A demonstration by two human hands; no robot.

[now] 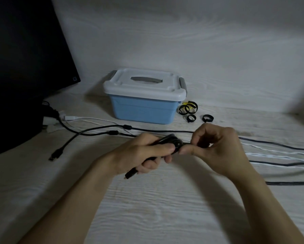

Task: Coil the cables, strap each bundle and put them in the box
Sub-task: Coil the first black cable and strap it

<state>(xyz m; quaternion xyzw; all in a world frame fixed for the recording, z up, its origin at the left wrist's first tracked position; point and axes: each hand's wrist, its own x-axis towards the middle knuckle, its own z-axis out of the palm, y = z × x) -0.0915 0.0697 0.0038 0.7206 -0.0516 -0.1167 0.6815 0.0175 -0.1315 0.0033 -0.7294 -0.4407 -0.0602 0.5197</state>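
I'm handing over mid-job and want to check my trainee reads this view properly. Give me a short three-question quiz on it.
1. True or false: the box has its lid on.
2. Which hand grips the coiled black cable: left hand or right hand?
3. The loose straps lie on which side of the box in the view: A left, B right, C on the lid?

Key: 1 true. 2 left; the right hand's fingers pinch it at the coil's end. 3 B.

Both forearms reach forward, hands meeting; left hand (147, 154) curls its fingers in a grip, right hand (216, 148) pinches beside it.
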